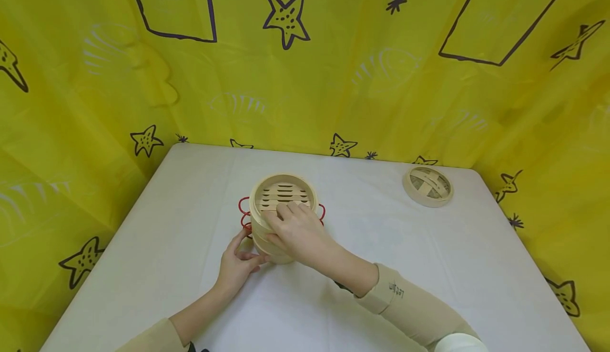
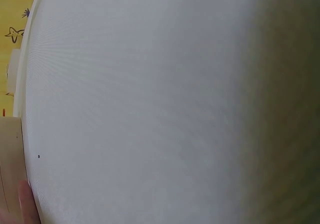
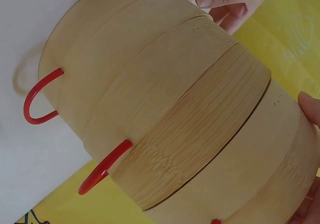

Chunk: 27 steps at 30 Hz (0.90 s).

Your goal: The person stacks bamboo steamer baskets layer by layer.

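A round bamboo steamer [image 1: 260, 235] stands on the table as a stack of baskets, with red loop handles on its sides. Its top basket [image 1: 284, 177] has no lid on it, and the slatted floor shows. My right hand [image 1: 300, 230] pinches the near rim of this top basket, fingers inside and thumb outside. Low on the stack's near left side, my left hand [image 1: 238, 264] holds the lower basket [image 3: 80, 59] between thumb and fingers. At the edge of the left wrist view, a fingertip [image 2: 27, 201] touches the basket wall [image 2: 11, 154].
The woven bamboo lid [image 1: 428, 187] lies at the table's far right. A white cloth covers the table [image 1: 371, 193]. Yellow curtains [image 1: 305, 87] with drawn starfish hang behind it and along both sides.
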Tool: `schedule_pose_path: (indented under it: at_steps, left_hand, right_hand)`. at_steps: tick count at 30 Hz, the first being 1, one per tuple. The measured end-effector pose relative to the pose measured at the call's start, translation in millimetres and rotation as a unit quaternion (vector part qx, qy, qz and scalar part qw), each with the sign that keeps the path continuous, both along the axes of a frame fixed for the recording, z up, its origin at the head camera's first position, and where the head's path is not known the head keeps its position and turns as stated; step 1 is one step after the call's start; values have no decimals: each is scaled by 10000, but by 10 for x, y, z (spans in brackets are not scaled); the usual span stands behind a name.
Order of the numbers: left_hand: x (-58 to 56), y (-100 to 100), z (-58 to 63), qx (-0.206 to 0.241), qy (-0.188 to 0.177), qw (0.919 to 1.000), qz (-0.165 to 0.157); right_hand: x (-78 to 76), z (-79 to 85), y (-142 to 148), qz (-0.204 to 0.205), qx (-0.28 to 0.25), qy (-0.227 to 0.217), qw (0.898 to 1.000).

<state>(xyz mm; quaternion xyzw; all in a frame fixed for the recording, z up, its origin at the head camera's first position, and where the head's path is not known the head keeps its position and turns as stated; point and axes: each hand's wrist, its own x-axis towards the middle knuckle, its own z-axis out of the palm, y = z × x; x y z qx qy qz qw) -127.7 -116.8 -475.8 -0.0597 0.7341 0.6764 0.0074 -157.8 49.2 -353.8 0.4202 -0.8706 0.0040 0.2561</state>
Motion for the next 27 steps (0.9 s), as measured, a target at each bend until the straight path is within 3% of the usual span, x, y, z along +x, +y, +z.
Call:
schedule_pose_path:
  at_steps: [19,27]
  left_hand:
    - [9,-2,7,-74,65,10000,-1]
    - [5,-2,1,-100,128,9999,-31]
  right_hand:
    - [-32,48,202,485,-251,-222,9983]
    - [-86,61,377,571,-490,-49,9972]
